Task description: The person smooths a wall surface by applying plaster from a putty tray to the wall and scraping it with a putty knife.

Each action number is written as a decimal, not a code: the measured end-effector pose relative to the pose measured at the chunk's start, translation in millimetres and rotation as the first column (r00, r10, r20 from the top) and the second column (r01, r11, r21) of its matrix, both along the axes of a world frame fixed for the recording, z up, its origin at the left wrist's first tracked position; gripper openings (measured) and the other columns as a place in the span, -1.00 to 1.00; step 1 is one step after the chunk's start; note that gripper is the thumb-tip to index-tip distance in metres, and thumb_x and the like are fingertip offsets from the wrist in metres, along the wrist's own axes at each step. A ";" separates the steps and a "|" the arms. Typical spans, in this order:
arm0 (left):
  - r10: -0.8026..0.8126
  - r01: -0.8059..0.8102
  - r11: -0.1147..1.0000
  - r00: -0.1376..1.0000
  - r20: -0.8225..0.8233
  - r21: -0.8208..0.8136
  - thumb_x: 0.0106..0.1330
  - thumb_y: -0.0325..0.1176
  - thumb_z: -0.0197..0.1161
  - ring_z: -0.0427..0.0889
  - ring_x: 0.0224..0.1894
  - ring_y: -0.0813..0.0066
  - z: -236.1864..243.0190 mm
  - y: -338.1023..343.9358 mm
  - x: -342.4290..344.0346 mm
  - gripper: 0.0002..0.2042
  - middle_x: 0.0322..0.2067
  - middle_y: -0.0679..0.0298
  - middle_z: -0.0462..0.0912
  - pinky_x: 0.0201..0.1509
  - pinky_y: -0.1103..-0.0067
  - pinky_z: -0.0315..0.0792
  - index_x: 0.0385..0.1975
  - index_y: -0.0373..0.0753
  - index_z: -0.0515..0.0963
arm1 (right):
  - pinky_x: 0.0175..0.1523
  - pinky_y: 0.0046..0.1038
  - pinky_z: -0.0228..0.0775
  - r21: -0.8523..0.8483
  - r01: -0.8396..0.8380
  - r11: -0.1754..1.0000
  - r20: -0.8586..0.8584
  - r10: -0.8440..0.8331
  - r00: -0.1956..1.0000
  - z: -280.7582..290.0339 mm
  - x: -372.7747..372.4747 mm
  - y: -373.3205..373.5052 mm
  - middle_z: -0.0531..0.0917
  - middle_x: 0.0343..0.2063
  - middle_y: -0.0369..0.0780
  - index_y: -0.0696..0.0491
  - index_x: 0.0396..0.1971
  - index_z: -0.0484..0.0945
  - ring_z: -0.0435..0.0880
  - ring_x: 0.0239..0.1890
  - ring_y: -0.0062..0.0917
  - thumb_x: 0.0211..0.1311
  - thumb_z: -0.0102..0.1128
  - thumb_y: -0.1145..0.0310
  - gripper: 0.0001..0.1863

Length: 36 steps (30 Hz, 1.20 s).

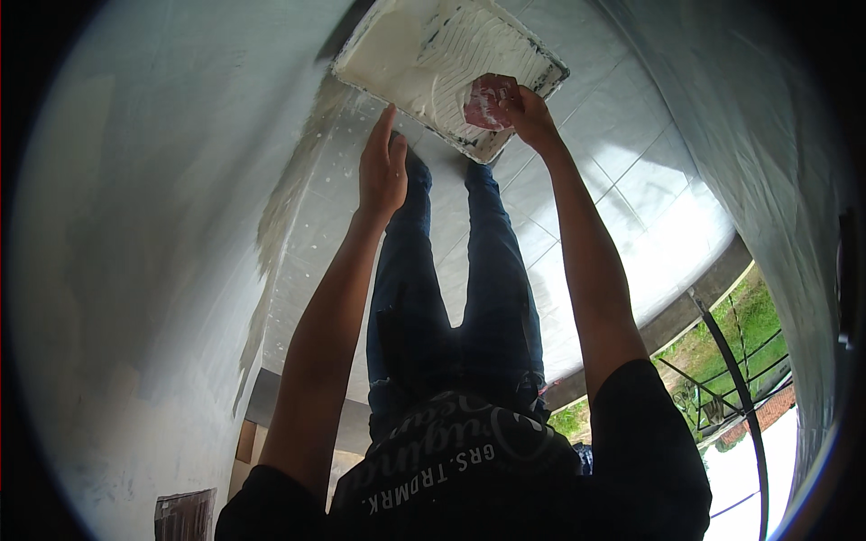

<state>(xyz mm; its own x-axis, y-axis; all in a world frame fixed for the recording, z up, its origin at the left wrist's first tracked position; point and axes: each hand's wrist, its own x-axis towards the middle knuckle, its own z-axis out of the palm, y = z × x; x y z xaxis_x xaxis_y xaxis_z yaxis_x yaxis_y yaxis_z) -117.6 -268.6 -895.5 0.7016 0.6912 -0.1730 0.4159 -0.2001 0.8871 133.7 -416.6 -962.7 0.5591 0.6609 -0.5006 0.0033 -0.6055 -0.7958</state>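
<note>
A wide paint tray (374,56) with a ribbed slope lies ahead of me, coated with thick white paint or filler. My right hand (532,117) is closed on a flat, reddish-brown piece (492,101) with white smears, over the right part of the tray. Whether that piece is a scraper or a folded sheet, I cannot tell. My left hand (382,171) is stretched out at the tray's near left edge, its fingertips at or just short of the rim. Nothing shows in its grasp.
A pale, patchy wall (162,225) rises close on my left. Under me spreads a grey tiled floor (622,171), spotted with white near the wall. Light sheeting (758,117) hangs on the right. Behind me are a dark metal railing (735,361) and grass (753,311).
</note>
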 end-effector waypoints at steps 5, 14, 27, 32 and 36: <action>-0.002 0.000 0.999 0.998 0.058 0.038 0.50 -0.31 -0.09 0.28 0.44 -0.06 40.3 -2.0 13.2 -0.49 0.37 -0.13 0.33 0.51 0.28 0.12 0.39 -0.40 0.24 | -0.02 -0.47 0.55 0.073 0.159 0.985 -0.195 -0.142 0.970 37.8 -1.7 -3.1 0.73 -0.20 -0.20 0.22 0.04 0.58 0.69 -0.17 -0.57 0.34 0.23 0.43 -0.68; 0.078 -0.114 0.988 0.951 0.299 0.107 0.54 -0.24 -0.16 0.21 0.48 -0.03 153.1 -0.6 24.3 -0.46 0.40 -0.13 0.28 0.55 0.28 0.04 0.42 -0.43 0.20 | 0.08 -0.40 0.59 0.298 0.367 0.881 -0.623 -0.112 0.774 180.6 -10.3 9.6 0.65 -0.06 -0.32 0.10 0.15 0.51 0.67 -0.05 -0.60 0.47 0.14 0.40 -0.69; 0.030 -0.224 0.934 0.826 0.563 0.278 0.54 -0.22 -0.20 0.21 0.48 -0.02 283.8 -2.8 61.6 -0.44 0.40 -0.15 0.28 0.55 0.27 0.01 0.42 -0.48 0.17 | 0.07 -0.38 0.59 0.377 0.261 0.889 -0.414 -0.091 0.906 298.7 11.6 19.1 0.68 -0.05 -0.28 0.10 0.17 0.51 0.69 -0.04 -0.53 0.43 0.14 0.41 -0.65; 0.008 -0.254 0.912 0.795 0.606 0.321 0.54 -0.21 -0.21 0.21 0.48 -0.02 313.1 -12.6 78.7 -0.43 0.40 -0.15 0.27 0.55 0.27 0.01 0.42 -0.48 0.17 | 0.06 -0.34 0.61 0.396 0.206 0.895 -0.396 -0.035 0.917 304.8 27.9 20.4 0.68 -0.04 -0.26 0.09 0.17 0.51 0.69 -0.05 -0.52 0.43 0.15 0.39 -0.64; 0.003 -0.276 0.900 0.778 0.629 0.337 0.54 -0.20 -0.22 0.20 0.49 -0.03 327.8 -11.8 89.7 -0.43 0.41 -0.15 0.27 0.55 0.26 0.00 0.42 -0.48 0.17 | 0.08 -0.35 0.59 0.408 0.185 0.894 -0.414 0.001 0.910 325.2 34.4 24.5 0.66 -0.02 -0.25 0.10 0.21 0.48 0.68 -0.01 -0.52 0.43 0.14 0.39 -0.61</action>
<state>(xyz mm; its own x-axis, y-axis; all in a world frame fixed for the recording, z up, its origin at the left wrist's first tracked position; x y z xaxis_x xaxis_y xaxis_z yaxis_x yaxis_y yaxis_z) -28.0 -280.4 -567.7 0.4527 0.6996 0.5528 -0.1228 -0.5651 0.8158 168.1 -392.1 -637.5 0.4461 0.8155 -0.3688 -0.4035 -0.1846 -0.8962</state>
